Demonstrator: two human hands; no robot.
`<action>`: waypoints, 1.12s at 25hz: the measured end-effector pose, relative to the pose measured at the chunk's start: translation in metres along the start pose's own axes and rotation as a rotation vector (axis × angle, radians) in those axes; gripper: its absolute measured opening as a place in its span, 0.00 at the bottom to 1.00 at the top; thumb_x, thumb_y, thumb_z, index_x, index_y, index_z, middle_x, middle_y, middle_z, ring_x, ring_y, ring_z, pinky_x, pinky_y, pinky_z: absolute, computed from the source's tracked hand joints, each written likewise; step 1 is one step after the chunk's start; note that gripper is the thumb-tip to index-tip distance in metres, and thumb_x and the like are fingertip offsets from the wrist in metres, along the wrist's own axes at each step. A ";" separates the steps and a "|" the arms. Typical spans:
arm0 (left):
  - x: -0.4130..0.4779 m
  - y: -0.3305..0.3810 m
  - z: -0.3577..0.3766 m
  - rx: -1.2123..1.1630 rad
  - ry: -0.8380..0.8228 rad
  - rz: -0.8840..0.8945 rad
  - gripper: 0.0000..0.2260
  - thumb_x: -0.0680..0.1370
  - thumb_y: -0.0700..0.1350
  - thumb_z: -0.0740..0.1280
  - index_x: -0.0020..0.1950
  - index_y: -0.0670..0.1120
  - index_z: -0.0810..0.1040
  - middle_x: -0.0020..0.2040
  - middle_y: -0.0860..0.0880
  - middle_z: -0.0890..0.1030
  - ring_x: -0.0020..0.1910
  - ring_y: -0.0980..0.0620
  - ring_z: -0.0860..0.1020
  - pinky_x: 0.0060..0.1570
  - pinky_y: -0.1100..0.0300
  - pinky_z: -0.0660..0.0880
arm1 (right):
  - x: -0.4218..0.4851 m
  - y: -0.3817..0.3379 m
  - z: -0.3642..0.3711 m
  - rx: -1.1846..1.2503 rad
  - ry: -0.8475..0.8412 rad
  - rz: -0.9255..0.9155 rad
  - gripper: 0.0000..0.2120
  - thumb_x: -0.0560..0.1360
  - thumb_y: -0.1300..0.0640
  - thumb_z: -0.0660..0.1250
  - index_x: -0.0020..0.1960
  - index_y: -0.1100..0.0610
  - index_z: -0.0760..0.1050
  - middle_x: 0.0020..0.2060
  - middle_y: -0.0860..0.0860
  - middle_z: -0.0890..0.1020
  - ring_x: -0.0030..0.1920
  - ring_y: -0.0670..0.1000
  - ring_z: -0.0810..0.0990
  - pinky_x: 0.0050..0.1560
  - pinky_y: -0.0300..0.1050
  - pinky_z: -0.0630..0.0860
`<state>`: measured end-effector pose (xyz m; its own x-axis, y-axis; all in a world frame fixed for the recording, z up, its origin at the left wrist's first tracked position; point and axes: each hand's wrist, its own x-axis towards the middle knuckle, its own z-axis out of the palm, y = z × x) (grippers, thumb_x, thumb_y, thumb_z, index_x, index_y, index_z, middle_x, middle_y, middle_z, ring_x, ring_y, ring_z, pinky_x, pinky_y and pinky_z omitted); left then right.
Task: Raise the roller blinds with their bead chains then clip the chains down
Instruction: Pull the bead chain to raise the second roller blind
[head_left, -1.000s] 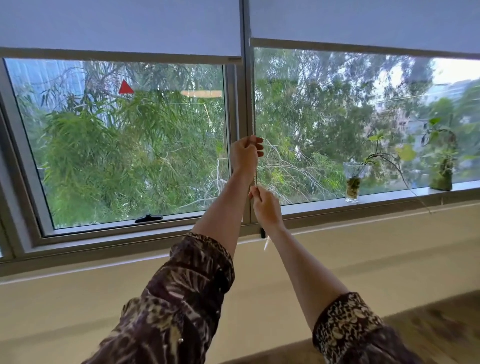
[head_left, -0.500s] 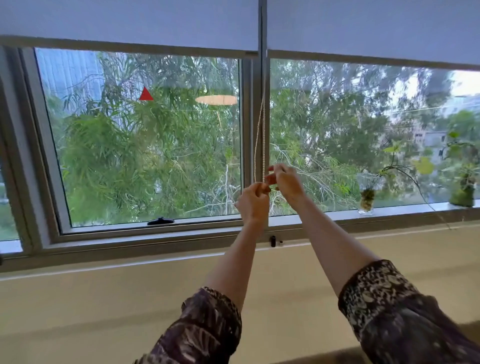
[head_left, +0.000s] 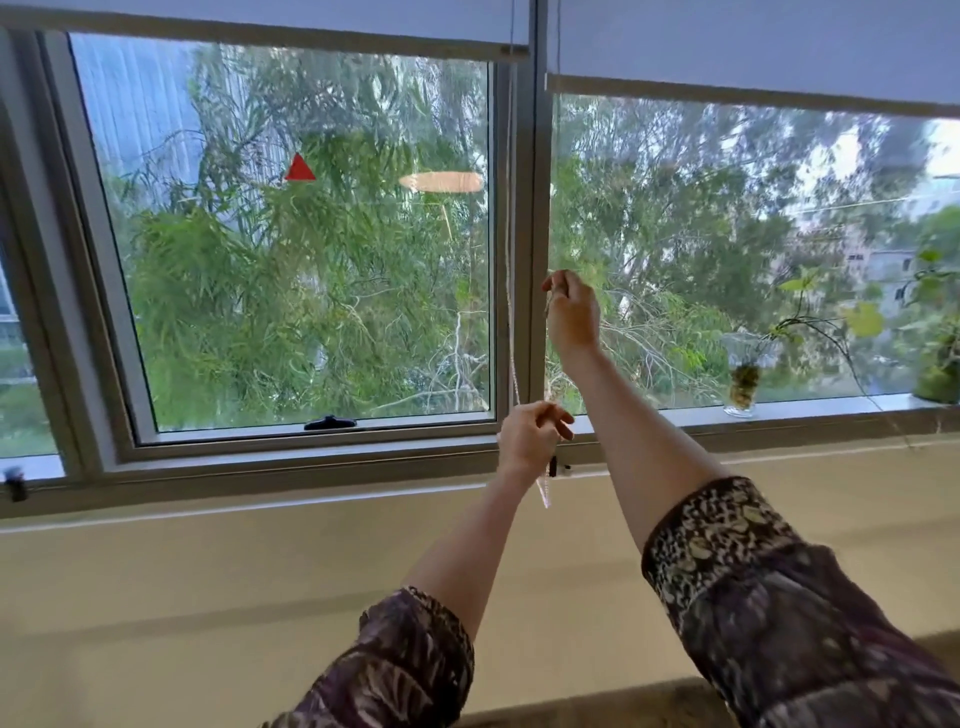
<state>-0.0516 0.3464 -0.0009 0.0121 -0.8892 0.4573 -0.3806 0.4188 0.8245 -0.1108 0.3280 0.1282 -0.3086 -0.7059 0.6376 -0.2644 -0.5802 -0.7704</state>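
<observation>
Patterned sleeves frame the view nearest the camera, both arms reaching toward the mullion (head_left: 537, 260) between the two panes. Low beside the mullion's foot, the left hand (head_left: 530, 439) has its fingers curled round the bead chain (head_left: 514, 364), whose loop dangles just under that fist. Higher, just right of the mullion, the right hand (head_left: 571, 317) pinches the other run between thumb and fingertips. I judge this a hand-over-hand pull, raising the right blind (head_left: 753, 96), which hangs lower than the left blind (head_left: 260, 39). Next calls for a steady downward draw, then hooking the loop into the dark clip (head_left: 554, 466) at the mullion's base. Right of the mullion, a glass jar (head_left: 740, 384) stands on the sill, well clear.
</observation>
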 end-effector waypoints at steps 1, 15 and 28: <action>0.004 -0.003 -0.004 -0.017 -0.066 -0.040 0.10 0.79 0.39 0.62 0.46 0.43 0.83 0.40 0.46 0.85 0.36 0.54 0.80 0.48 0.55 0.78 | -0.006 0.006 -0.002 -0.020 -0.012 -0.008 0.14 0.82 0.58 0.53 0.52 0.62 0.76 0.33 0.46 0.73 0.31 0.44 0.70 0.32 0.39 0.66; 0.074 0.150 -0.051 -0.488 0.150 0.069 0.14 0.82 0.42 0.58 0.60 0.35 0.77 0.52 0.39 0.83 0.28 0.61 0.78 0.27 0.69 0.73 | -0.063 0.035 -0.012 -0.205 -0.131 -0.074 0.11 0.80 0.60 0.56 0.45 0.59 0.75 0.36 0.55 0.81 0.33 0.53 0.74 0.34 0.45 0.66; 0.044 0.100 -0.042 -0.347 0.218 -0.004 0.16 0.74 0.28 0.59 0.39 0.46 0.81 0.33 0.48 0.80 0.29 0.54 0.74 0.31 0.58 0.73 | -0.092 0.057 -0.046 -0.198 -0.443 0.092 0.14 0.80 0.58 0.58 0.40 0.57 0.78 0.26 0.48 0.75 0.26 0.46 0.71 0.29 0.39 0.65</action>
<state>-0.0501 0.3565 0.1155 0.2227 -0.8468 0.4830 -0.0455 0.4859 0.8728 -0.1399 0.3789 0.0254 0.0676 -0.8806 0.4690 -0.4363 -0.4488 -0.7799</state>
